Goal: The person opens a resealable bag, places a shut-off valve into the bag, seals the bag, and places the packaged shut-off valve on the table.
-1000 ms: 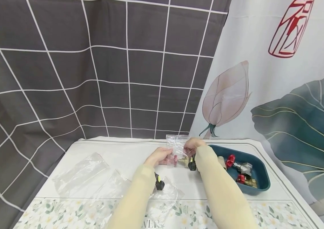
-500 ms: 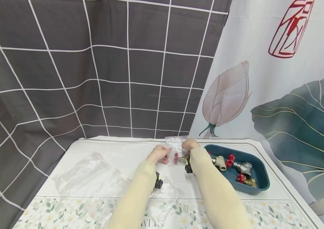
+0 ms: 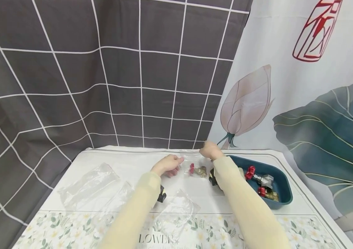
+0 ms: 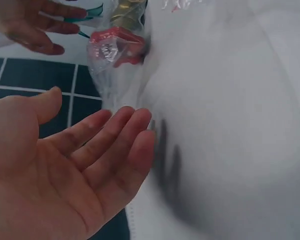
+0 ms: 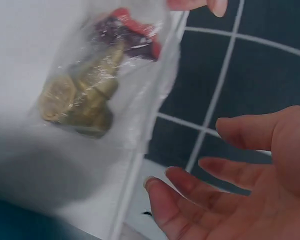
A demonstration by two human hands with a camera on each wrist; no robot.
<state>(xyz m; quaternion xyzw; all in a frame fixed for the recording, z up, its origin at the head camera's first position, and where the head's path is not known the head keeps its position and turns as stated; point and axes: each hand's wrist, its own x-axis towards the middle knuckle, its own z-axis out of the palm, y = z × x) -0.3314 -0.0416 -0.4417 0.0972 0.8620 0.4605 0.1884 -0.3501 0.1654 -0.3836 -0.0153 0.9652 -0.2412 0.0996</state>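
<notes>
A brass valve with a red handle (image 3: 200,171) lies inside a clear plastic bag on the table, between the two hands. In the right wrist view the brass body (image 5: 92,95) shows through the bag; the left wrist view shows its red handle (image 4: 119,46). My left hand (image 3: 168,165) is just left of the bag, palm turned toward it, its fingers (image 4: 122,145) relaxed and holding nothing. My right hand (image 3: 210,150) is at the bag's right and far side, with thumb and fingers (image 5: 190,195) apart and nothing between them.
A dark teal tray (image 3: 285,193) at the right holds several valves with red handles (image 3: 250,172) and fittings. Clear plastic bags (image 3: 92,186) lie flat at the left and near the front centre (image 3: 179,207). A dark grid-patterned curtain (image 3: 157,103) hangs behind the table.
Both hands have drawn away from the bagged valve, the left one moving left and the right one slightly up. The bag now lies on the table, released.
</notes>
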